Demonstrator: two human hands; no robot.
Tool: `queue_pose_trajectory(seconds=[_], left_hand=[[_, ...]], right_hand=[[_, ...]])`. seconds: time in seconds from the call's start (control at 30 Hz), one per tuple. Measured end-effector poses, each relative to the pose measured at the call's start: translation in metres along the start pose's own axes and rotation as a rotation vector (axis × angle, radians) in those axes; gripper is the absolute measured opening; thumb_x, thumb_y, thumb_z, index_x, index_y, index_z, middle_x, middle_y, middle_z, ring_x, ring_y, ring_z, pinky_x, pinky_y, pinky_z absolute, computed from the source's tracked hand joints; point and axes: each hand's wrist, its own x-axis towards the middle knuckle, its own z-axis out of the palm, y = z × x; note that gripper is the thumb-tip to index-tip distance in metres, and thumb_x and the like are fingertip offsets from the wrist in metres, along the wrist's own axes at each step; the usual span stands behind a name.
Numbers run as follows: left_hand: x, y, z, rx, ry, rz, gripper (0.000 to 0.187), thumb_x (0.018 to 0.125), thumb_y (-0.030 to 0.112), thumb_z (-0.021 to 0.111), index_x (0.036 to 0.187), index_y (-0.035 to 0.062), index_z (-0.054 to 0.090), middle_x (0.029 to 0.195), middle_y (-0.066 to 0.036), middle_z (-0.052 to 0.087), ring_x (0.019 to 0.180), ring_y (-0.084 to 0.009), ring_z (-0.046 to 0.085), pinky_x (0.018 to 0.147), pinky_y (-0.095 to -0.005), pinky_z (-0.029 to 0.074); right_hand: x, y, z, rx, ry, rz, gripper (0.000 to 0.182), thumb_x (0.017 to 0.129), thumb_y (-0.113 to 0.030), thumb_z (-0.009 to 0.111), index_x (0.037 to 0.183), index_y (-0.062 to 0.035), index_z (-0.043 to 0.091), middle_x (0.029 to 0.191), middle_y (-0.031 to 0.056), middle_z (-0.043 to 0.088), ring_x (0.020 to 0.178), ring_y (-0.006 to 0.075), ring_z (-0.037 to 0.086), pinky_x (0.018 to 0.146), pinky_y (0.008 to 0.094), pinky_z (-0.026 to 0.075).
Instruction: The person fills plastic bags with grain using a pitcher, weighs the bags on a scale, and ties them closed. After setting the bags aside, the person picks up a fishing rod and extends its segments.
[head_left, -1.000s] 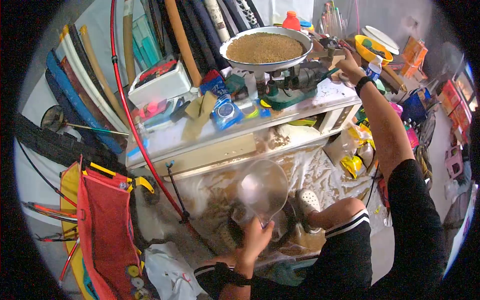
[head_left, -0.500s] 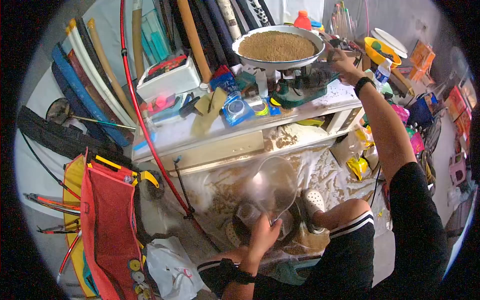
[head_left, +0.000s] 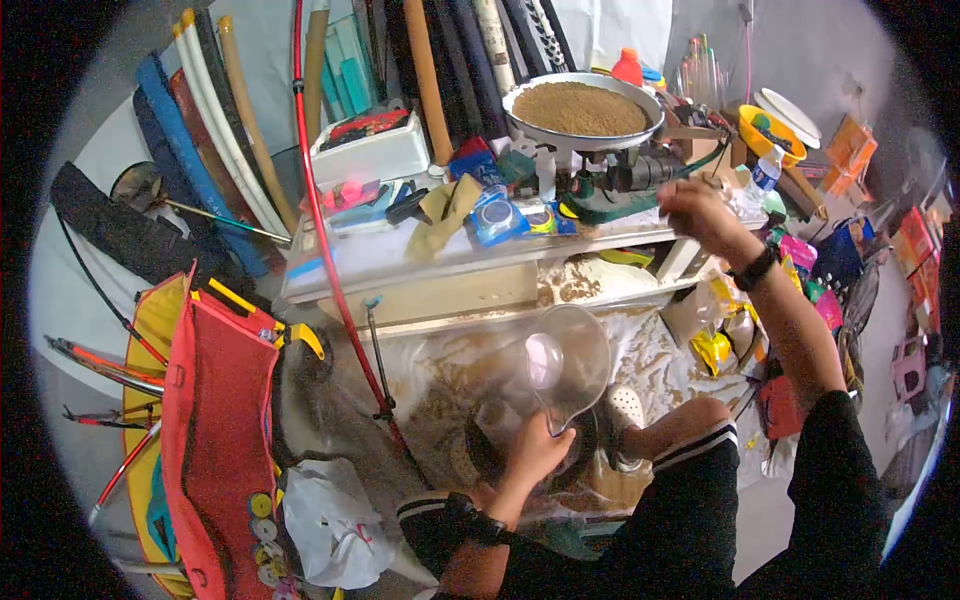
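Observation:
My left hand [head_left: 538,452] is closed around the handle of a clear plastic scoop [head_left: 578,360], held tilted upward over a dark round tub [head_left: 487,425] on the floor. The tub's contents are mostly hidden by the scoop and hand. My right hand [head_left: 705,218] is raised in the air by the bench's right front edge, with loosely bent fingers and nothing visible in them. Behind it, a wide white pan [head_left: 515,108] full of brown granular material [head_left: 583,108] rests on a green machine [head_left: 610,205] with a dark cylindrical part.
Packets, cloth and a white foam box [head_left: 375,155] crowd the white bench [head_left: 430,258]. A red pole [head_left: 328,235] slants down before it. To the left is an open red bag [head_left: 225,420]; a white plastic bag [head_left: 335,525] lies nearby. Yellow packets [head_left: 712,350] sit at right.
My right hand has come away from beside the pan, down and toward me. The scoop stays in my left hand, slightly shifted. The whole view has shifted a little.

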Motion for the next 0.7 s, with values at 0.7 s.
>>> queue_pose_trajectory(seconds=[0.7], left_hand=[[-0.002, -0.006, -0.010, 0.039, -0.143, -0.051, 0.031, 0.070, 0.019, 0.066, 0.092, 0.0010, 0.057, 0.079, -0.016, 0.063, 0.073, -0.0306, 0.062, 0.066, -0.0388, 0.047]], right_hand=[[0.037, -0.017, 0.014, 0.284, 0.190, 0.038, 0.020, 0.082, -0.032, 0.059, 0.080, -0.0130, 0.052, 0.070, -0.0012, 0.055, 0.063, 0.0124, 0.052, 0.054, 0.0243, 0.036]])
